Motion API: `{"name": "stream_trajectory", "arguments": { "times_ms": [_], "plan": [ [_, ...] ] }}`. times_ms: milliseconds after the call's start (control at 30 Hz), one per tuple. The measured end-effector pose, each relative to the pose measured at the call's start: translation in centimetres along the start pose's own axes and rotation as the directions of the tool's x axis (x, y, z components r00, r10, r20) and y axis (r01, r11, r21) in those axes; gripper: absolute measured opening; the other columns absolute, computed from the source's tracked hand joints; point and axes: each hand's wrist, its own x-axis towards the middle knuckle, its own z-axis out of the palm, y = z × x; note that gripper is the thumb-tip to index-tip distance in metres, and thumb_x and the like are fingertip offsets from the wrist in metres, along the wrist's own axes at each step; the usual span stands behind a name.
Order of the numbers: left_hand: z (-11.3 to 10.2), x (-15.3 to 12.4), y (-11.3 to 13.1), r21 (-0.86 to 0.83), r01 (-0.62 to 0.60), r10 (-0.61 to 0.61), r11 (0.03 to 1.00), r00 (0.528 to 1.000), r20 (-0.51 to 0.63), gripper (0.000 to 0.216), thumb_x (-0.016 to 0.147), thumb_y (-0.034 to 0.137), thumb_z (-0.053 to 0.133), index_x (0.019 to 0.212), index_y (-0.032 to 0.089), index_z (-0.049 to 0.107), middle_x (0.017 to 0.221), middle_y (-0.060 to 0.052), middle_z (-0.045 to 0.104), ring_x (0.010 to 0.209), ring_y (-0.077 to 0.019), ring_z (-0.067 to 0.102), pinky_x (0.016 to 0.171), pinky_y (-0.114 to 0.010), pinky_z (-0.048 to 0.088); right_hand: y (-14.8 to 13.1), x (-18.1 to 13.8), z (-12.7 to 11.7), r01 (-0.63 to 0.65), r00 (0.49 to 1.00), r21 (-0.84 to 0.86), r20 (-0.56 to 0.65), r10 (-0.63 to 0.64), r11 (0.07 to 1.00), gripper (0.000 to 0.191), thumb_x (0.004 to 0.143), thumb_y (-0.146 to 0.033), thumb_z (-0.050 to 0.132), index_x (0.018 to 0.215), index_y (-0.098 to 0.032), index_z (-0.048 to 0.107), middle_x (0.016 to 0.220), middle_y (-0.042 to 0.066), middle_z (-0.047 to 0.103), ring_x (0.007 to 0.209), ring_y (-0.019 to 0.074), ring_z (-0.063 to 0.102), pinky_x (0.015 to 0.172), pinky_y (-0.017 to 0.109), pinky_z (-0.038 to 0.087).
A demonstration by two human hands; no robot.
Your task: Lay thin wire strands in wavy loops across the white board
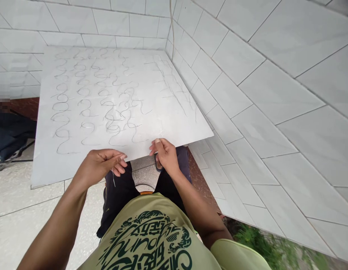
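Note:
My left hand (102,165) is just off the near edge of a white board (174,131), with thumb and forefinger pinched together. A fine thin strand (114,179) hangs down from its fingers. My right hand (164,153) is at the board's near edge, its thumb and fingertips also pinched. What sits between those right fingertips is too small to make out. Several curly dark strands (61,105) lie in columns on the board's left and middle. Straighter dark strands (174,90) lie toward its right side.
White tiled walls (247,75) meet behind and to the right of the board. A thin cable (172,30) runs down the corner. To the left, a dark folded item with a metal frame (11,131) stands on the pale floor (19,210). Green plants (255,242) show at lower right.

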Motion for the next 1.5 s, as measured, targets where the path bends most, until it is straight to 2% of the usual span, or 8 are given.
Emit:
{"name": "stream_trajectory", "arguments": {
  "times_ms": [133, 233, 333, 467, 733, 1033, 1167, 1500],
  "plan": [
    [-1.4, 1.3, 1.1, 0.004, -0.008, 0.007, 1.000, 0.991, 0.134, 0.028, 0.078, 0.045, 0.086, 0.080, 0.018, 0.083, 0.071, -0.013, 0.077, 0.054, -0.0236, 0.072, 0.048, -0.028, 0.061, -2.3, -0.7, -2.0, 0.583, 0.811, -0.392, 0.238, -0.534, 0.712, 0.038, 0.103, -0.038, 0.055, 0.137, -0.020, 0.057, 0.136, 0.017, 0.066, 0.131, 0.0295, 0.060, 0.107, 0.051, 0.052],
    [-1.9, 2.0, 2.0, 0.054, 0.000, -0.010, 0.999, 0.982, 0.189, 0.027, 0.074, 0.045, 0.089, 0.076, 0.018, 0.082, 0.069, -0.012, 0.076, 0.054, -0.0249, 0.072, 0.048, -0.031, 0.062, -3.5, -0.2, -2.2, 0.860, 0.503, -0.321, 0.668, -0.548, 0.398, 0.039, 0.104, -0.028, 0.057, 0.141, -0.019, 0.056, 0.145, 0.015, 0.060, 0.148, 0.0305, 0.044, 0.124, 0.058, 0.034],
    [-2.5, 2.4, 2.5, 0.068, 0.015, -0.030, 0.998, 0.974, 0.226, 0.028, 0.073, 0.045, 0.090, 0.075, 0.018, 0.082, 0.068, -0.012, 0.076, 0.053, -0.0262, 0.072, 0.047, -0.032, 0.061, -3.4, 0.7, -2.1, 0.916, 0.379, -0.250, 0.792, -0.478, 0.313, 0.028, 0.105, -0.018, 0.051, 0.129, -0.021, 0.063, 0.118, 0.010, 0.072, 0.127, 0.0251, 0.061, 0.125, 0.057, 0.034],
    [-3.7, 2.5, 2.6, 0.033, -0.008, -0.001, 0.999, 0.963, 0.268, 0.025, 0.075, 0.042, 0.088, 0.079, 0.017, 0.083, 0.071, -0.013, 0.077, 0.054, -0.0264, 0.073, 0.047, -0.030, 0.061, -2.1, 0.9, -2.7, 0.911, 0.392, -0.274, 0.805, -0.445, 0.307, 0.032, 0.102, -0.006, 0.048, 0.123, -0.021, 0.066, 0.085, 0.004, 0.068, 0.086, 0.0197, 0.065, 0.119, 0.053, 0.043],
    [-4.4, 2.2, 2.4, 0.090, 0.024, -0.044, 0.996, 0.972, 0.229, 0.030, 0.075, 0.046, 0.088, 0.082, 0.017, 0.083, 0.072, -0.015, 0.077, 0.056, -0.0291, 0.074, 0.049, -0.035, 0.063, 0.6, -1.3, -1.9, 0.863, 0.505, -0.419, 0.745, -0.437, 0.283, 0.025, 0.106, -0.013, 0.046, 0.119, -0.010, 0.068, 0.076, 0.008, 0.067, 0.077, 0.0220, 0.063, 0.092, 0.043, 0.056],
    [-3.7, 2.7, 2.6, 0.125, 0.009, -0.041, 0.992, 0.966, 0.255, 0.030, 0.074, 0.046, 0.088, 0.086, 0.019, 0.083, 0.069, -0.012, 0.077, 0.054, -0.0266, 0.073, 0.052, -0.034, 0.063, -5.5, -2.2, -2.3, 0.811, 0.584, -0.502, 0.663, -0.469, 0.300, 0.042, 0.100, -0.050, 0.061, 0.122, -0.014, 0.068, 0.119, 0.019, 0.069, 0.118, 0.0332, 0.060, 0.119, 0.062, 0.034],
    [-2.6, 3.0, 3.1, 0.187, -0.020, -0.033, 0.982, 0.961, 0.274, 0.032, 0.078, 0.050, 0.085, 0.084, 0.019, 0.083, 0.071, -0.012, 0.077, 0.057, -0.0271, 0.074, 0.054, -0.036, 0.064, -4.6, -1.3, 0.1, 0.852, 0.521, -0.410, 0.731, -0.442, 0.325, 0.036, 0.107, -0.039, 0.052, 0.127, -0.013, 0.066, 0.097, 0.014, 0.073, 0.095, 0.0262, 0.066, 0.098, 0.047, 0.051],
    [-2.5, 3.3, 2.7, 0.175, -0.025, -0.027, 0.984, 0.956, 0.293, 0.035, 0.081, 0.051, 0.082, 0.087, 0.017, 0.083, 0.076, -0.014, 0.078, 0.057, -0.0268, 0.074, 0.054, -0.037, 0.065, 0.0, -2.4, 2.2, 0.746, 0.665, -0.543, 0.635, -0.393, 0.386, 0.043, 0.101, -0.013, 0.048, 0.143, -0.011, 0.057, 0.087, 0.010, 0.076, 0.067, 0.0185, 0.066, 0.063, 0.028, 0.050]
  ]
}}
